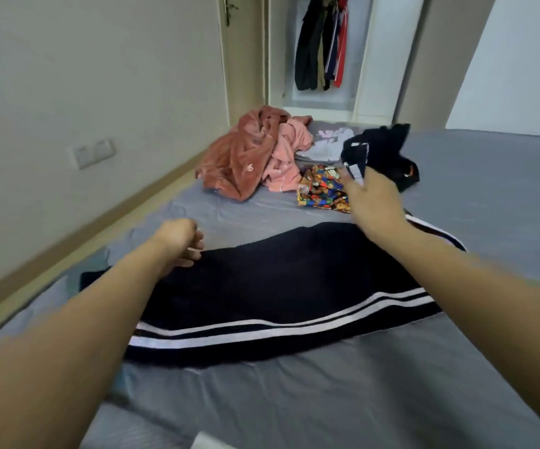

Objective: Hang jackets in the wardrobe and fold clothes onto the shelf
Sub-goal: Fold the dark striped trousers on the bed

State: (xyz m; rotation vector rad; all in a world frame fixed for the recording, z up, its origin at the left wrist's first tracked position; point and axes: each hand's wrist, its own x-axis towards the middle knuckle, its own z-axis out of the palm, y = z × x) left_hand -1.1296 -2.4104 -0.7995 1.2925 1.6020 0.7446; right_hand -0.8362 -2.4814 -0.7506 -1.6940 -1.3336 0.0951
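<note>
Dark striped trousers (262,286) are laid flat across the bed (488,189), near its front edge. One raised end (375,147) is gripped by the right hand (372,202). The left hand (181,241), fingers curled, rests at their left edge; whether cloth is held cannot be told. Jackets (322,43) are hung in the wardrobe (388,59).

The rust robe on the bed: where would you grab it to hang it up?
Probably at the top of the rust robe, near its collar folds, coming from above: it lies heaped against the pink garment, so a side approach would likely snag both.
</note>
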